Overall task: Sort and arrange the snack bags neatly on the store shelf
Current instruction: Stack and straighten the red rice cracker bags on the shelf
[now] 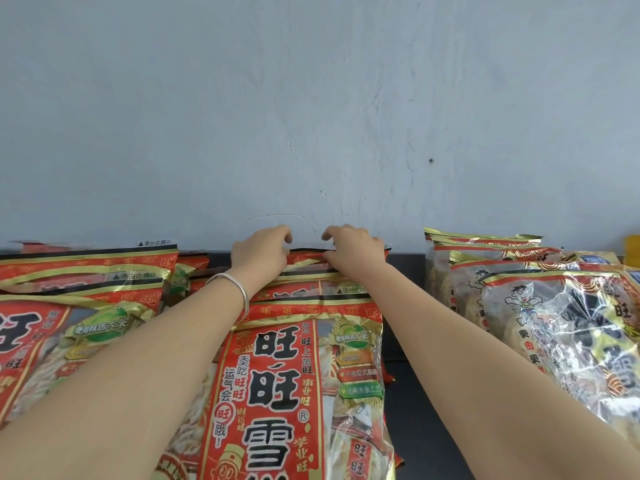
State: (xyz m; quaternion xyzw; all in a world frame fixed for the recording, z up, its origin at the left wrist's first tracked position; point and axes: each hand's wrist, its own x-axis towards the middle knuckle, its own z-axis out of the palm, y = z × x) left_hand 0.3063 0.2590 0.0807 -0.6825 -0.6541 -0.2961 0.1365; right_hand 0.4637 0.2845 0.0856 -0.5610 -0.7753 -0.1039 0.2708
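Nearest, the front red rice-cracker bag (pixel 294 393) heads the middle row, which overlaps back along the dark shelf (pixel 415 393). At the row's far end, by the grey wall (pixel 311 98), the left hand (pixel 259 252) and right hand (pixel 353 249) each curl over the top seam of the rearmost red bag (pixel 304 259). Recommended: draw both corners evenly, square the seam to the wall, and keep clear of the yellow-trimmed bags (pixel 554 323) at right.
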